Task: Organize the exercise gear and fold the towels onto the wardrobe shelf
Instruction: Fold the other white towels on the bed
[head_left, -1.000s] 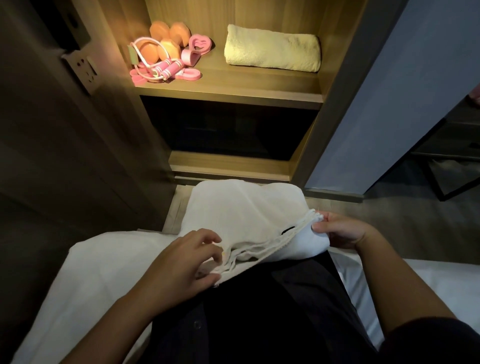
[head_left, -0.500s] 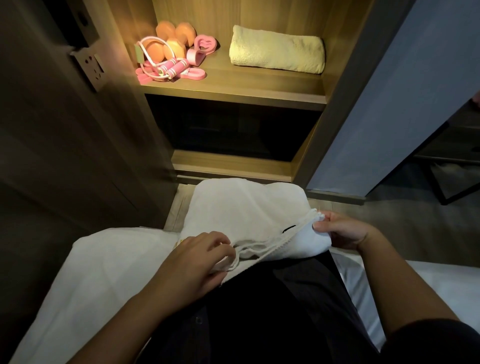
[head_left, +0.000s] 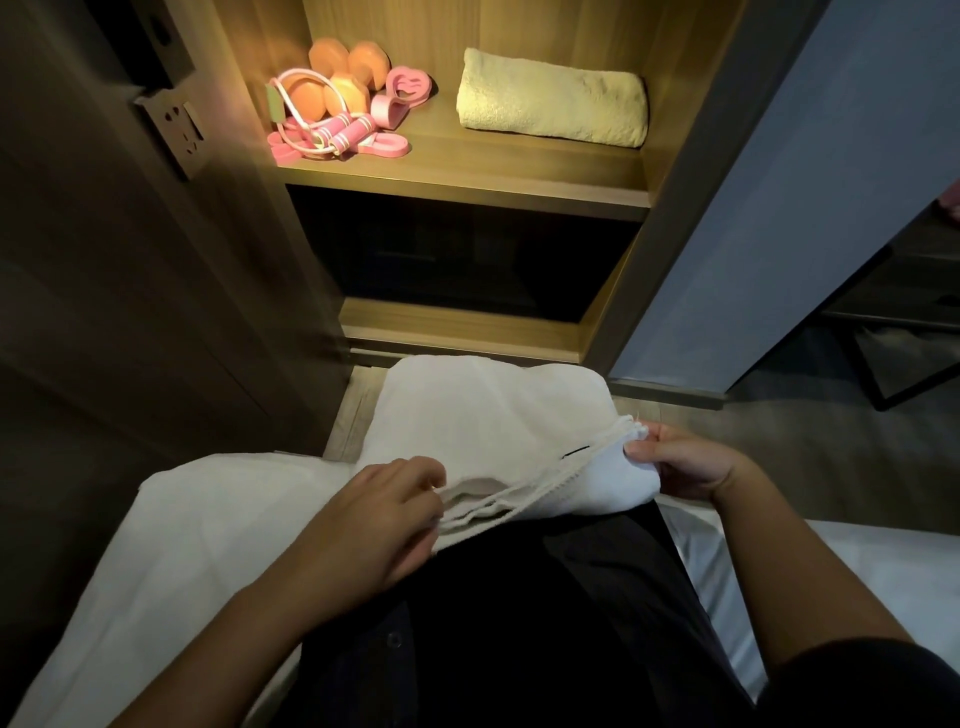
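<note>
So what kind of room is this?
Probably a bedroom. There is an open wooden wardrobe with a lit shelf, a bed with white sheets right in front of it, and a folded yellow towel stored on the shelf.

Wardrobe: wood-grain, open, straight beyond the fingers. Warm light falls on its upper shelf; the compartment beneath is dark. Left of the fingers: dark wood panel carrying a socket plate. Right of them: grey-blue wall, then dark furniture, detail unclear. Floor grey, wood-look. White bed sheet nearer than the fingers.
</note>
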